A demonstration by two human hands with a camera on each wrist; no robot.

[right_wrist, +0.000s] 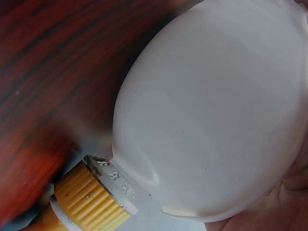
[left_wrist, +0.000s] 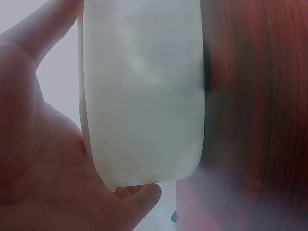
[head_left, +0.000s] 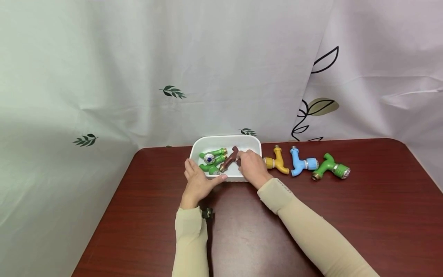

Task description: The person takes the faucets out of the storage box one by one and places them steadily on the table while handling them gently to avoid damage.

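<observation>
A white plastic tray (head_left: 247, 142) stands near the table's back edge. Several green taps (head_left: 218, 158) lie in its left half, one with a silver and blue cap. Beside them is a brown tap (head_left: 228, 163), slanted, with its brass threaded end toward the front wall. My right hand (head_left: 254, 169) reaches over the tray's right front corner and pinches the brown tap on its right side; the fingertips are partly hidden. My left hand (head_left: 197, 181) holds the tray's left front corner, thumb along the front rim and fingers round the left end.
Right of the tray, a yellow tap (head_left: 278, 161), a blue tap (head_left: 297, 163) and a green tap (head_left: 327, 167) lie in a row on the dark red wooden table (head_left: 363, 215). The yellow knob (right_wrist: 91, 197) sits close to the tray's side. A patterned white curtain (head_left: 221, 77) hangs behind.
</observation>
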